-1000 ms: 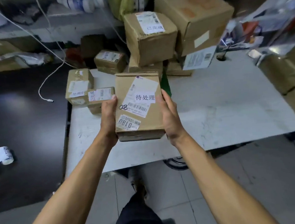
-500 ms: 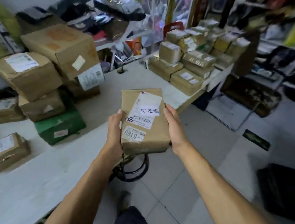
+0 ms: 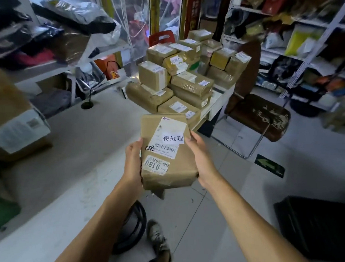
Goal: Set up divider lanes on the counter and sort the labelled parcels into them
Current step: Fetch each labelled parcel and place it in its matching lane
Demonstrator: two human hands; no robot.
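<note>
I hold a brown cardboard parcel (image 3: pixel 167 154) in the air between both hands, in front of the counter's near edge. It bears a white shipping label, a small white sticker with three Chinese characters and a handwritten "08". My left hand (image 3: pixel 133 163) grips its left side and my right hand (image 3: pixel 200 157) grips its right side. A stack of several taped brown parcels (image 3: pixel 184 82) with labels sits on the right end of the grey counter (image 3: pixel 76 150), just beyond the held parcel.
Large cardboard boxes (image 3: pixel 3 115) stand on the counter's left. A worn brown chair (image 3: pixel 257 116) sits right of the counter, with metal shelving (image 3: pixel 305 44) full of goods behind it. A black case (image 3: pixel 327 226) lies on the tiled floor at lower right, a coiled hose (image 3: pixel 132 229) under the counter.
My view has swung right, from the counter's left parcels to the parcel stack at its right end. The parcel stays gripped in both hands and has come nearer that stack.
</note>
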